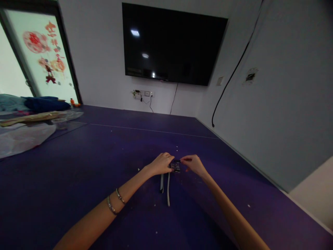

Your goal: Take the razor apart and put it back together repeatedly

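Near the middle of the purple surface lies a small dark device [175, 166] that looks like a circuit board, with paler details too small to make out. My left hand [161, 164] grips its left side, thumb at the lower edge and fingers curled at the upper one. At its upper right, my right hand [193, 164] pinches a short black strip [177, 161] between thumb and fingertips; whether the strip is joined to the board I cannot tell. A grey cable [168, 191] and a shorter flat grey strip [162, 183] extend toward me from under my left hand.
Small white scraps [249, 206] dot the purple surface [109, 156]. Plastic sheeting [27, 139] and folded blue cloth [47, 103] lie at the left. A black cable [231, 74] hangs down the right wall, and a television [174, 43] is mounted on the far wall.
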The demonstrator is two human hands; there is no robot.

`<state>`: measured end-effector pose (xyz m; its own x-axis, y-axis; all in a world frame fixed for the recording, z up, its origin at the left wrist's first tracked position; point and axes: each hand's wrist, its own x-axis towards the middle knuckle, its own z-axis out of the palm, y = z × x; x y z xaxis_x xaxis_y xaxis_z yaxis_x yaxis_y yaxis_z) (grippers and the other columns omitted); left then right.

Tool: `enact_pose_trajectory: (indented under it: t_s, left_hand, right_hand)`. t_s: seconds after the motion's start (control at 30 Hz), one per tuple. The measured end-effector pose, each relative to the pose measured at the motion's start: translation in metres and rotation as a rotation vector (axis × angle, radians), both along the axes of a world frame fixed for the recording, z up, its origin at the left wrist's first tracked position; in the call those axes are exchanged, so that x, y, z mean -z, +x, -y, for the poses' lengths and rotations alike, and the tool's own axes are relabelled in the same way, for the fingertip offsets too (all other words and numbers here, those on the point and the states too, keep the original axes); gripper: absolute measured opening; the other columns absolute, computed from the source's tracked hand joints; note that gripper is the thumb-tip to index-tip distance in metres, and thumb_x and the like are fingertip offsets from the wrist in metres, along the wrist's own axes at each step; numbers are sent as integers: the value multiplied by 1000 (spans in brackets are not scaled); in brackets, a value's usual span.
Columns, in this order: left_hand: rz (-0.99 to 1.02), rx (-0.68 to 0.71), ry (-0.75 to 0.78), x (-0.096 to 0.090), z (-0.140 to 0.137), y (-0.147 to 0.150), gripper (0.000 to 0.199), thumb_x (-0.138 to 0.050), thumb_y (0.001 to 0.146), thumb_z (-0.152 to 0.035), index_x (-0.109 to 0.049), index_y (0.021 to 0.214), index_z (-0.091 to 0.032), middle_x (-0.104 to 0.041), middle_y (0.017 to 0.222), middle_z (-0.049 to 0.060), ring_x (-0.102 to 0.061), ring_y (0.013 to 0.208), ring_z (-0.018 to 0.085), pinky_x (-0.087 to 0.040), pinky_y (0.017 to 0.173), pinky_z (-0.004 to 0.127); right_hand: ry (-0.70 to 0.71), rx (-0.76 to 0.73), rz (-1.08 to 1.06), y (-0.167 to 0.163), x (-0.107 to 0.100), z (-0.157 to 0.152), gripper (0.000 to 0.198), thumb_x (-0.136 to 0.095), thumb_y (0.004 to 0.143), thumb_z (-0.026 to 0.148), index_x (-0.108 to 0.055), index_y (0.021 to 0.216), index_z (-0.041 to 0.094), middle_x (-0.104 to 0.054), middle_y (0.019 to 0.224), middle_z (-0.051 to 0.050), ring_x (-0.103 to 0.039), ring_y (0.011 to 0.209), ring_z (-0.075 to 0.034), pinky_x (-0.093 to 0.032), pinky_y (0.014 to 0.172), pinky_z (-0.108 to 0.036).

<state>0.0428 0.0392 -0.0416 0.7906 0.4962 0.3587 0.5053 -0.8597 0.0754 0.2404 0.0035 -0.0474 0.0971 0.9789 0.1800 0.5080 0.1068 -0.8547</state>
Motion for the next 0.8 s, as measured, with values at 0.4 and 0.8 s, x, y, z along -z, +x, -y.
enact_pose_trajectory:
  t_s: [0.4, 0.8]
  left_hand:
    - [-135, -62, -20, 23, -6, 20, 40, -61, 72, -37, -55, 103, -14, -63, 101, 11, -54, 101, 26, -37, 90, 37]
    - [-121, -45, -87, 28, -7, 19, 32, -59, 74, -33, -54, 102, -17, -62, 102, 9, -53, 103, 25, -33, 93, 42]
  right_hand:
    - [-38, -36, 121, -5, 20, -2, 19, -55, 71, 18, -71, 79, 11, -68, 72, -3, -57, 44, -9, -47, 32, -16]
    - [-54, -81, 201, -6, 23, -2, 20, -52, 73, 15, -71, 79, 12, -70, 75, -3, -56, 41, -7, -43, 30, -12]
